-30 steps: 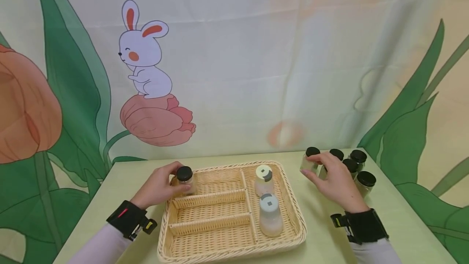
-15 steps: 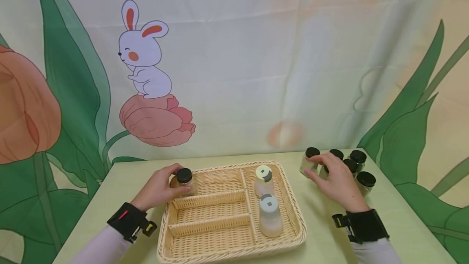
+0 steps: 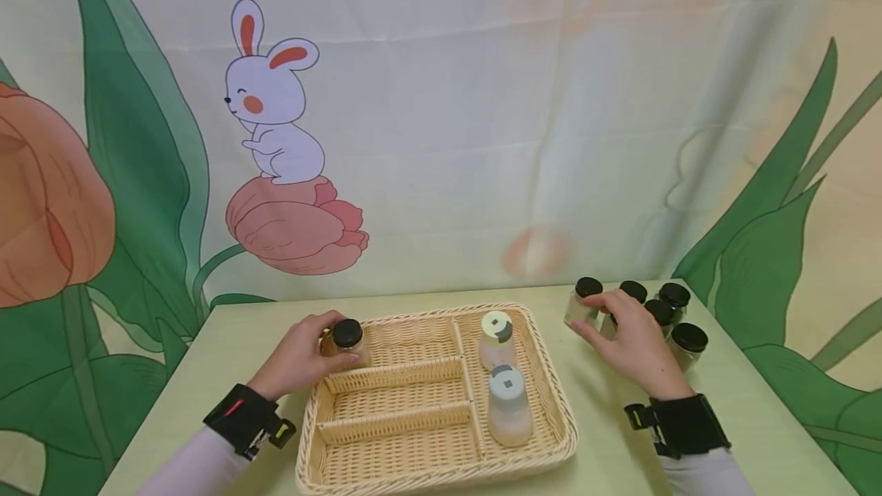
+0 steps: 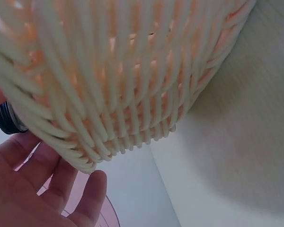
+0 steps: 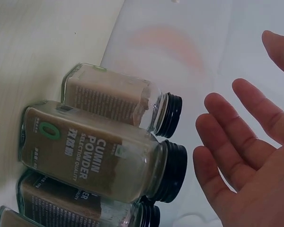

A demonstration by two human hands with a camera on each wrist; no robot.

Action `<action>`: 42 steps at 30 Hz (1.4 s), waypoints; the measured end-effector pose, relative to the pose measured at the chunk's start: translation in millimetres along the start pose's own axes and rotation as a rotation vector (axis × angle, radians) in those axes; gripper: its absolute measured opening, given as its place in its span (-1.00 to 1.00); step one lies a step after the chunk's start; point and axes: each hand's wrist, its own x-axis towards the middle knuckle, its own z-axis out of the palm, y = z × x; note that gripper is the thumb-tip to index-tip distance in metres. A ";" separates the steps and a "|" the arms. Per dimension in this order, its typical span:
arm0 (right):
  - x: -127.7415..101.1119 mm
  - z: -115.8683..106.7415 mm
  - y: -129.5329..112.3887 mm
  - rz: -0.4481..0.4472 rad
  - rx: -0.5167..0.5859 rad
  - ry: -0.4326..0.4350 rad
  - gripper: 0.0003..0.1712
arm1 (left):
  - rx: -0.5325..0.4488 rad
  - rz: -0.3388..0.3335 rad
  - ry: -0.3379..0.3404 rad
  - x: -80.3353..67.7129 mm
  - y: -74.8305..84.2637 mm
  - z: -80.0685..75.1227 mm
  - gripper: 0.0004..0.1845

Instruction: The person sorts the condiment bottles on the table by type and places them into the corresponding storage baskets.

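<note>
My left hand (image 3: 303,354) pinches a black-lidded spice jar (image 3: 351,349) between thumb and fingers, in the back left compartment of a wicker basket (image 3: 566,423). In the left wrist view the other fingers (image 4: 57,179) spread outside the basket's corner, with the jar's black lid (image 4: 8,118) partly hidden. My right hand (image 3: 630,343) hovers over a group of black-lidded spice jars at the table's back right. Its fingers (image 5: 248,151) are spread with nothing between them, just above the lids. One glass jar (image 5: 85,151) reads "cumin powder" and holds brown powder.
Two clear bottles, one with a pale yellow top (image 3: 496,324) and one with a white top (image 3: 506,381), stand in the basket's right compartment. Woven dividers (image 3: 396,413) split its left side. A printed cloth (image 3: 441,136) hangs behind the pale table (image 3: 269,465).
My left hand and the jar in it have sunk slightly into the basket. The right thumb has shifted a little beside the nearest jar; the right hand otherwise stays in place.
</note>
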 end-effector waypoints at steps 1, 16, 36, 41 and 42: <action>-0.2 0.4 0.1 -0.003 0.000 0.001 -0.53 | 0.003 0.001 0.003 0.2 0.0 0.4 -0.51; 0.1 5.5 0.1 -0.038 -0.020 0.022 -0.57 | 0.025 -0.030 0.024 0.1 -1.3 5.0 -0.48; 21.2 11.8 17.9 -0.123 -0.133 0.052 -0.53 | 0.014 0.014 0.068 -7.1 -2.4 9.1 -0.43; 25.5 15.9 25.4 -0.146 -0.184 0.057 -0.52 | 0.008 0.023 0.076 -8.4 -1.4 9.8 -0.44; 26.0 16.8 27.0 -0.151 -0.193 0.058 -0.51 | 0.005 0.022 0.078 -8.8 -1.0 9.9 -0.44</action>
